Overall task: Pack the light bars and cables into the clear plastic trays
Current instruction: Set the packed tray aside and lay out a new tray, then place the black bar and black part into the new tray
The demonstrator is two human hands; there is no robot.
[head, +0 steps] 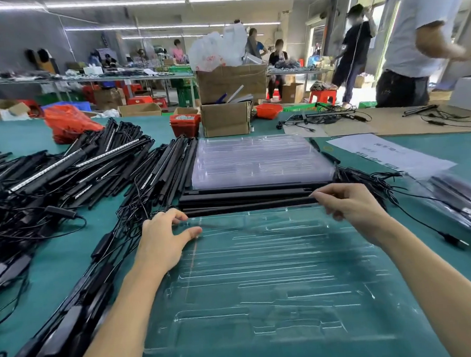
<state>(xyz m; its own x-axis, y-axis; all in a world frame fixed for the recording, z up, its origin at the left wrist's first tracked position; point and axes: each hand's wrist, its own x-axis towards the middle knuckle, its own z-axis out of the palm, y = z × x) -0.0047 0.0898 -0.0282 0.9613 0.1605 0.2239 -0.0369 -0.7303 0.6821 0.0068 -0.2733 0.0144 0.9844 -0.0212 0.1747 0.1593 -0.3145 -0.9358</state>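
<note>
The tray (262, 273) lay flat on the green table (68, 257), its far edge held at both corners. The left hand (163, 238) pinched the left corner, thumb on top and fingers curled over the rim. The right hand (352, 207) gripped the right corner the same way — fingers bent around the edge. Just beyond both hands lay a row of light bars (246, 198), then the tray stack (255, 160). Left of the left hand sprawled a heap of bars and cables (50, 184).
</note>
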